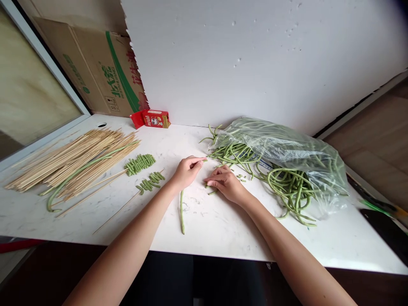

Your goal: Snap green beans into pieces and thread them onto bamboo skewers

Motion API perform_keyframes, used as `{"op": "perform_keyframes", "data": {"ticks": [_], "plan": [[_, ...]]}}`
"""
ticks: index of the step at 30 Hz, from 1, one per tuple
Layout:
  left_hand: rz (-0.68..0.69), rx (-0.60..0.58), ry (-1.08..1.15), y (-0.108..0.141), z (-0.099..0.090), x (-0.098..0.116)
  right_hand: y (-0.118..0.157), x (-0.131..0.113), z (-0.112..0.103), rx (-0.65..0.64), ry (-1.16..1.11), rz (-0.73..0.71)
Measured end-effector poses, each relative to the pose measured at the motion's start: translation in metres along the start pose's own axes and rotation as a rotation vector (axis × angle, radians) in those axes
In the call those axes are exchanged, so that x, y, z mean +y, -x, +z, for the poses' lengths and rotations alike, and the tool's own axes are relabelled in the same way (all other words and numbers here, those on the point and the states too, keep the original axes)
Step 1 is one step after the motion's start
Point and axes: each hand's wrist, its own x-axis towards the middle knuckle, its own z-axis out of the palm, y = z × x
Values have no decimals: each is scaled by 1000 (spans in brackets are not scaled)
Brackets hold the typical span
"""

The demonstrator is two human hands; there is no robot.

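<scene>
My left hand (188, 173) is closed in a pinch at the middle of the white table, with a small green bean end showing at its fingertips. A length of green long bean (182, 214) comes out from under that hand and lies toward the table's front edge. Just to the right, my right hand (225, 183) rests low with its fingers pinched together on a piece of long bean (211, 193), partly hidden by the fingers. Left of my hands lie skewered bean pieces, one fuller row (140, 164) and one with gaps (149, 182), each on a thin stick.
Many bamboo skewers (86, 155) are heaped at the left, a long bean (75, 172) across them. A plastic bag of long beans (287, 146) spills loose beans (295, 189) at the right. Behind stand a red box (156, 119) and a cardboard carton (92, 72) by the wall.
</scene>
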Motion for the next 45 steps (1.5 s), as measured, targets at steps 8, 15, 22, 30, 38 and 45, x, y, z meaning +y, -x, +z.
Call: {"op": "perform_keyframes", "data": {"ticks": [8, 15, 22, 30, 38, 45], "plan": [[-137, -117, 147, 4, 6, 3, 2, -1, -11, 337, -199, 227], [-198, -205, 288, 7, 11, 8, 3, -9, -8, 301, -226, 127], [-217, -192, 240, 8, 10, 8, 3, -9, -11, 402, -254, 150], [-157, -139, 116, 9, 11, 6, 5, -18, -15, 337, -135, 129], [76, -122, -127, 12, 11, 5, 4, -17, -15, 204, -101, 165], [140, -118, -140, 12, 10, 9, 6, -16, -11, 71, -403, 254]]}}
